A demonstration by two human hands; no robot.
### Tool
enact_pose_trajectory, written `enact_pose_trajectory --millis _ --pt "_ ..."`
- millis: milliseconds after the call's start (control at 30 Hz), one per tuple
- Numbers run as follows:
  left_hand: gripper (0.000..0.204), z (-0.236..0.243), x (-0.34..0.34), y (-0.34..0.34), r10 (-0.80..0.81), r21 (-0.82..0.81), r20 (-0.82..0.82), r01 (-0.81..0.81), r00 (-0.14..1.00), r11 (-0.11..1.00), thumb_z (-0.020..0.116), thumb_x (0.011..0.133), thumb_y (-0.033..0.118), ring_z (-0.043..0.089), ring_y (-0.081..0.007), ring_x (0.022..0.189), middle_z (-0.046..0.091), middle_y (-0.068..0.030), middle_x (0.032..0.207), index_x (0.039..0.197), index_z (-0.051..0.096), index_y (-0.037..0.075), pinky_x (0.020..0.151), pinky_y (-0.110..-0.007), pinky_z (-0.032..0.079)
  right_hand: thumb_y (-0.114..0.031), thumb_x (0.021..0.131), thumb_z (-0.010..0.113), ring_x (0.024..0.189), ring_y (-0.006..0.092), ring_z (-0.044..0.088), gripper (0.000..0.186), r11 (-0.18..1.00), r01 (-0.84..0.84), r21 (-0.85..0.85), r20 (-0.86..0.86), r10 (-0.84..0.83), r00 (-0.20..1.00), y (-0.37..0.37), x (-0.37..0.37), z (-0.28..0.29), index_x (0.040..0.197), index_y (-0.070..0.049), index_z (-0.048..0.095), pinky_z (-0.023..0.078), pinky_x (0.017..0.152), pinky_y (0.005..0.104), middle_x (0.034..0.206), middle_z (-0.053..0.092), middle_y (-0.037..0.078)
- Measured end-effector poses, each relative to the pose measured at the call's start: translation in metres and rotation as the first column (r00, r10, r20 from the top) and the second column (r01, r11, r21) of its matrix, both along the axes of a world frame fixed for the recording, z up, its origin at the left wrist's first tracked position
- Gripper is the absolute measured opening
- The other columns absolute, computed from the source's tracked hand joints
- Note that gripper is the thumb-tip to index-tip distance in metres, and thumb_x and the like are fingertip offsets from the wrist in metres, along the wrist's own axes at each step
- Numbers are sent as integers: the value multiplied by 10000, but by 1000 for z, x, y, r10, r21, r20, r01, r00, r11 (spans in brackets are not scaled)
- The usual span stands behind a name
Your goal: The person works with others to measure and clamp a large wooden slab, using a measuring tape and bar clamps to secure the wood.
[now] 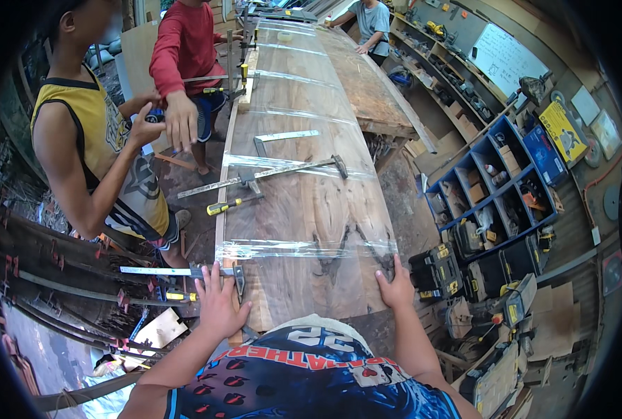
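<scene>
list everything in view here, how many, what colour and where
Wood panel: one, brown, centre
Shiny strips: several, clear, across the panel
Loose bar clamp: one, silver, on the panel, overhanging its left edge
Corner clamp: one, silver, near left corner
Metal square: one, silver, on the panel
Far clamps: several, yellow handles, far left edge
Wooden tabletop: one, brown, beyond right
Co-workers: three, yellow, red, grey tops; two left, one far right
Whiteboard: one, white, right wall
Shelf unit: one, blue, right
Toolboxes: several, black-yellow, right
Jersey: one, mostly blue, bottom
Hands: two, bare, at the panel's near edges
</scene>
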State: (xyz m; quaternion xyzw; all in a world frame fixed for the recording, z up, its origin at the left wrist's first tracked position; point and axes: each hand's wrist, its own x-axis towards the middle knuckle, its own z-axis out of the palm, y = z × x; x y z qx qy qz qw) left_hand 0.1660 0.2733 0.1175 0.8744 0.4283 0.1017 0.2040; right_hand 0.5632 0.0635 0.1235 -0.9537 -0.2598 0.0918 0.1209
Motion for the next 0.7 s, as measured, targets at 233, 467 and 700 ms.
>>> enact_pose_trajectory --millis 233,467,700 --pt "697 6 1 -1 0 4 -15 0 1000 1000 783 811 401 132 -570 1517 210 -343 1622 1327 553 -6 1189 -713 117 -577 882 672 1281 409 576 852 1000 -4 3 2 4 1000 -1 0 -1 1606 -264 349 470 1058 498 1444 544 197" --pt "688 4 1 -1 -1 10 -9 1 1000 1000 781 815 398 119 -570 1519 204 -344 1624 1322 556 -8 1190 -713 112 -587 880 667 1277 417 577 855 1000 -10 4 -1 10 1000 -1 0 -1 1604 -264 348 474 1049 500 1434 552 207" --pt "681 6 1 0 0 2 -9 0 1000 1000 781 817 393 113 -567 1522 197 -338 1627 1318 559 -11 1190 -713 107 -592 874 669 1262 424 583 864 1000 -17 14 8 17 1000 -2 2 -3 1603 -254 351 480 1039 503 1423 557 212"
